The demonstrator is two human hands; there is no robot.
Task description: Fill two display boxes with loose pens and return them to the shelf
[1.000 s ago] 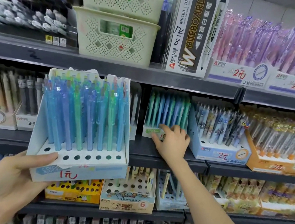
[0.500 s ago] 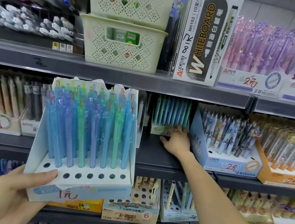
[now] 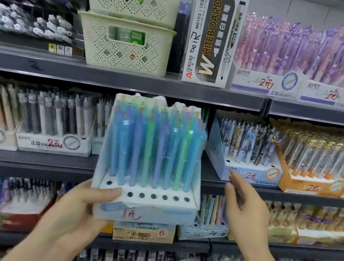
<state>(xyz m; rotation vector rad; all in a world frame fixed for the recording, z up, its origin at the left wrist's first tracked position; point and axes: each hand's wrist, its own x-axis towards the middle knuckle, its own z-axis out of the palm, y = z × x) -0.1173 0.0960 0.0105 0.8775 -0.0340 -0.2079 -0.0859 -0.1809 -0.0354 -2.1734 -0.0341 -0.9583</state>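
1. One display box (image 3: pixel 145 212) is held up in front of the middle shelf (image 3: pixel 32 163), not set on it. It is filled with blue, green and violet pens (image 3: pixel 147 149), and its front row of holes is empty.
2. Its lower left corner is gripped by the left hand (image 3: pixel 78 212). The thumb (image 3: pixel 107 191) is laid across the front tier, and the fingers are hidden underneath.
3. Nothing is held by the right hand (image 3: pixel 246 209). Its fingers are loosely spread and slightly bent, just right of the box and apart from it, before the shelf's front edge.
4. The box's torn top edge is seen just under the lip of the upper shelf (image 3: pixel 129 84).
5. Room on the middle shelf is bounded at the right by a slanted blue box (image 3: pixel 248 174). A strip of bare dark shelf is seen between that box and the held one.
6. A white box (image 3: pixel 54 144) is stood further left. The left edge of the open space is hidden by the held box.
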